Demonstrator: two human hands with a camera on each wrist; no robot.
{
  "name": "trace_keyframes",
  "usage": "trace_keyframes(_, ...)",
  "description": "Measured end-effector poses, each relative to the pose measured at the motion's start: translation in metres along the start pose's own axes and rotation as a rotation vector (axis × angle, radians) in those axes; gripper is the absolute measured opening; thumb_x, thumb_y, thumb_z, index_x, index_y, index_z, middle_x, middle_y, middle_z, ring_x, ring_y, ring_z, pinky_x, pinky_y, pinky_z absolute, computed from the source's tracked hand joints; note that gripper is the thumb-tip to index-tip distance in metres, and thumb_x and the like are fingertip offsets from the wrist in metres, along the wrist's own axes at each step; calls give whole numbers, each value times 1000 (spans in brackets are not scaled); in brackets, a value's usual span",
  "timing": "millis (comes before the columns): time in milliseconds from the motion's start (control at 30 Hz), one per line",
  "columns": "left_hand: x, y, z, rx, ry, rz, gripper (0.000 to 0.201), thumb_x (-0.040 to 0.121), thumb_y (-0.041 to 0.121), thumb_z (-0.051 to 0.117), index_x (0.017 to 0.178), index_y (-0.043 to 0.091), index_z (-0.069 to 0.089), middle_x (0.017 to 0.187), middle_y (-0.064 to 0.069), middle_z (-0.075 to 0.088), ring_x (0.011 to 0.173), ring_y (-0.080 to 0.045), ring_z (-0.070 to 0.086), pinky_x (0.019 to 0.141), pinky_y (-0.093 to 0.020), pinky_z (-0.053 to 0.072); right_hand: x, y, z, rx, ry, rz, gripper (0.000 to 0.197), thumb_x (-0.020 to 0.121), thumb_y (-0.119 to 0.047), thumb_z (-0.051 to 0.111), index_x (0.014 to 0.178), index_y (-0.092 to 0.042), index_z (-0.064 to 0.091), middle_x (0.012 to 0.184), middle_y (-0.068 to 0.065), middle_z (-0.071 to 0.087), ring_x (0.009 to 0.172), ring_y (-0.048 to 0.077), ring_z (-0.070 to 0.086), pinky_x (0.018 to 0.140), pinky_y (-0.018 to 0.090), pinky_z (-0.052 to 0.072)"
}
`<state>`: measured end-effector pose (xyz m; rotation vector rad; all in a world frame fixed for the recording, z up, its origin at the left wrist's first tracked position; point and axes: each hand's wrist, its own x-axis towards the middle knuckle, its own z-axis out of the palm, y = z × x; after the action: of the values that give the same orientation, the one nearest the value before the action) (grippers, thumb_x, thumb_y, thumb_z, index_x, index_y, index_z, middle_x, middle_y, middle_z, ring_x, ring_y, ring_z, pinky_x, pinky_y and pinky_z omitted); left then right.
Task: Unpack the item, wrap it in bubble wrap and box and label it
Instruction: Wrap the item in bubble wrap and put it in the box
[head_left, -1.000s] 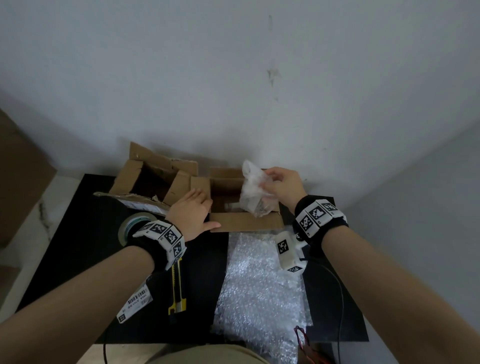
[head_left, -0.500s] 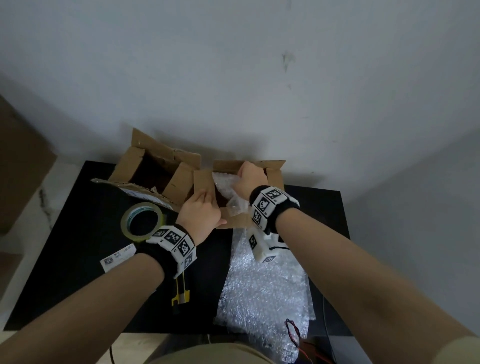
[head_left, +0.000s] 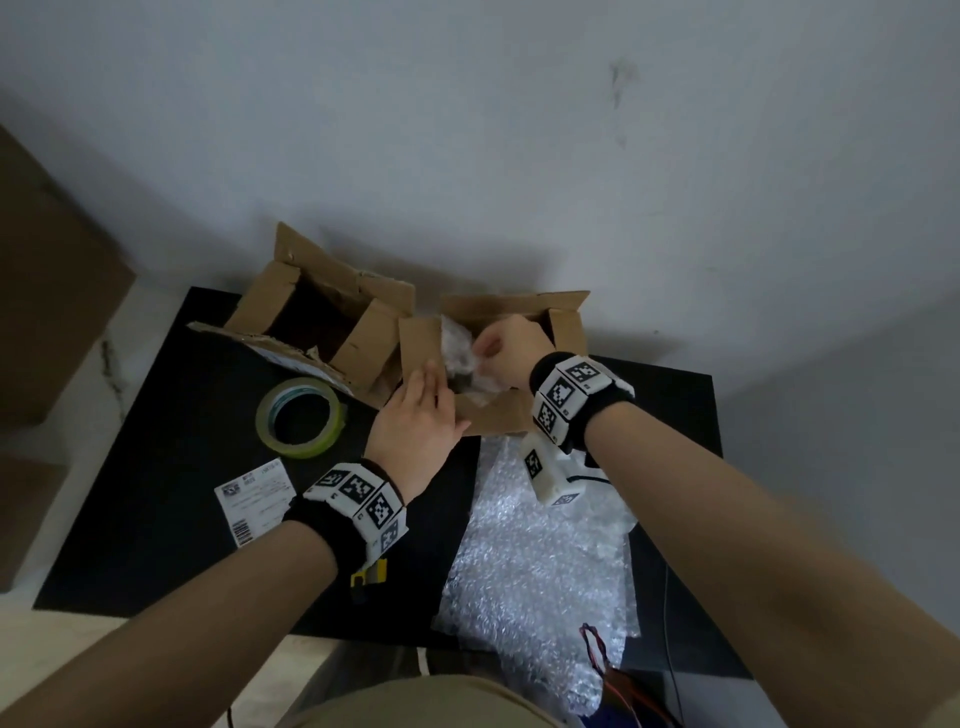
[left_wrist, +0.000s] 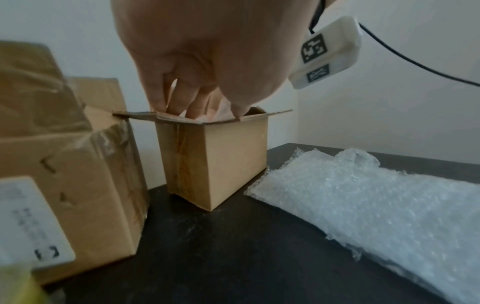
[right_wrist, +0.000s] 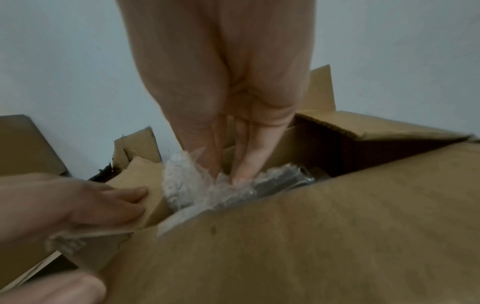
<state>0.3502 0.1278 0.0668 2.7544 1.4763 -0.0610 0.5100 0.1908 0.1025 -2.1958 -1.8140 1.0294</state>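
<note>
A small open cardboard box (head_left: 569, 332) (left_wrist: 228, 156) (right_wrist: 311, 236) stands at the back of the black table (head_left: 156, 545). The bubble-wrapped item (head_left: 460, 353) (right_wrist: 187, 185) sits partly inside it, its top still above the rim. My right hand (head_left: 511, 351) (left_wrist: 197, 72) (right_wrist: 226, 102) reaches down into the box, with fingers and thumb pinching the wrapped item. My left hand (head_left: 418, 421) (right_wrist: 78, 203) lies flat with straight fingers on the box's left flap. The item's lower part is hidden by the box walls.
A larger opened box (head_left: 322, 322) (left_wrist: 64, 164) stands just left of the small one. A tape roll (head_left: 301, 418), a shipping label (head_left: 254, 499) and a yellow knife (head_left: 369, 577) lie near the left forearm. A bubble-wrap sheet (head_left: 535, 561) (left_wrist: 376, 205) covers the table's right front. A wall stands close behind.
My right hand has carried the wrapped item from above the small box down into its opening. My left hand has stayed at the box's left flap.
</note>
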Motion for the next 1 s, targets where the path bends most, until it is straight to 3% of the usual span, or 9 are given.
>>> trace_keyframes(233,1,-4,10,-196,51,-15,61,89,42,42,118,-10,57,123,-26,58,116,-34,58,88,-39,52,-10,6,-28,-65,-238,-60,38,85,-1,56,120,-11,64,123,5,63,108,18,59,92,27,49)
trace_keyframes(333,6,-7,10,-266,54,-4,60,85,39,49,119,-10,55,125,-26,57,117,-34,57,87,-40,53,-10,4,-31,0,-271,-53,31,84,4,53,112,0,65,116,13,66,109,25,61,95,37,50)
trace_keyframes(400,8,-8,10,-317,46,-14,63,85,39,48,124,-10,52,131,-26,53,123,-34,52,94,-42,48,-6,-3,-26,-2,-321,-49,27,85,4,52,109,3,66,113,15,66,108,28,60,97,39,49)
trace_keyframes(567,8,-12,12,-359,30,-21,67,88,44,35,137,-2,41,147,-19,36,139,-27,32,109,-36,32,-5,-20,-11,-393,-473,-105,38,99,-7,36,135,-5,48,133,13,52,122,27,49,96,26,37)
trace_keyframes(633,7,-13,13,-342,42,12,59,90,44,34,132,4,49,145,-20,39,136,-29,36,106,-38,37,-6,-20,-7,-537,-528,-153,40,100,-7,32,137,-7,45,135,12,50,121,27,49,96,28,38)
trace_keyframes(733,6,-14,14,-309,38,45,54,92,45,29,119,10,60,138,-21,48,129,-31,46,96,-40,47,-4,-20,-19,-514,-450,-162,36,97,-8,40,130,-6,53,131,12,55,119,27,52,99,31,41)
trace_keyframes(800,6,-14,13,-308,44,47,52,93,45,32,120,11,60,138,-20,48,130,-30,46,96,-40,47,0,-18,-36,-358,-312,-126,33,93,-4,44,121,-5,61,126,12,61,115,25,57,98,33,46)
trace_keyframes(867,7,-14,12,-319,36,48,50,93,44,35,121,10,60,139,-20,47,131,-30,44,97,-41,46,1,-15,-46,-233,-236,-133,41,89,4,44,126,-8,58,129,10,58,118,25,55,98,33,45)
trace_keyframes(1000,5,-11,9,-347,17,6,57,91,42,40,129,3,51,139,-20,46,131,-30,44,100,-40,43,-8,-17,-31,-293,-359,-114,44,94,-2,39,137,-12,48,140,11,47,130,27,43,104,31,34)
